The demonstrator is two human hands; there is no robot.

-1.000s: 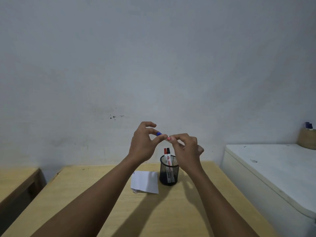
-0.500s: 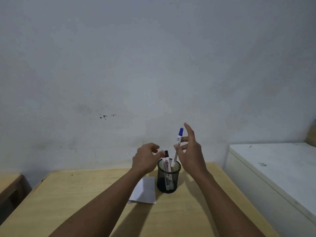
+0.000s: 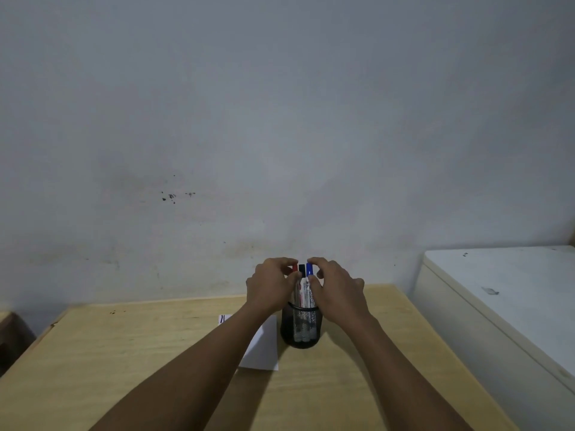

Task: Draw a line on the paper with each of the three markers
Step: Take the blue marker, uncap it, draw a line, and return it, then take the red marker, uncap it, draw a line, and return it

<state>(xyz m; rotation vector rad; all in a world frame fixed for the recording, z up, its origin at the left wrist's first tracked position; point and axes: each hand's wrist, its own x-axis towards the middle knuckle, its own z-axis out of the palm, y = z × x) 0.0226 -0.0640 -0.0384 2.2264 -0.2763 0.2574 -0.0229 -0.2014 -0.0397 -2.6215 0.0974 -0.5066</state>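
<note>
Three markers stand upright in a black mesh cup on the wooden table: a red-capped marker, a black-capped marker and a blue-capped marker. My left hand has thumb and forefinger pinched around the red marker's top. My right hand grips the blue marker near its cap. The white paper lies just left of the cup, partly hidden under my left forearm; short dark lines show at its far left corner.
A white cabinet stands at the right, close to the table's right edge. The grey wall rises right behind the table. A second wooden surface shows at the far left.
My right hand lowered the blue marker into the cup and still holds it. My left hand moved from the cup's rim up to the red marker's top.
</note>
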